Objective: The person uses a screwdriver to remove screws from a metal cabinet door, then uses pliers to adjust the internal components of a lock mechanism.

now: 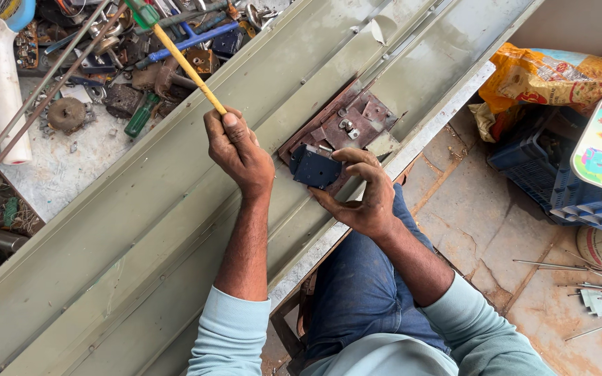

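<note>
Now the left hand [238,150] is gripping a yellow-shafted screwdriver [186,64] slanting toward the table's far-left corner, while the right hand [360,198] is clamping the dark lock plate [315,167]

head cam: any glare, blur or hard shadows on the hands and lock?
Head view: soft, even daylight, no glare; left hand, right hand and lock are sharp; only faint shadows on the panel; wide-angle stretch at the edges; screwdriver in focus.

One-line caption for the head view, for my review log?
Left hand grips a yellow-handled screwdriver while right hand steadies a dark lock cover on an olive metal door panel.
</note>
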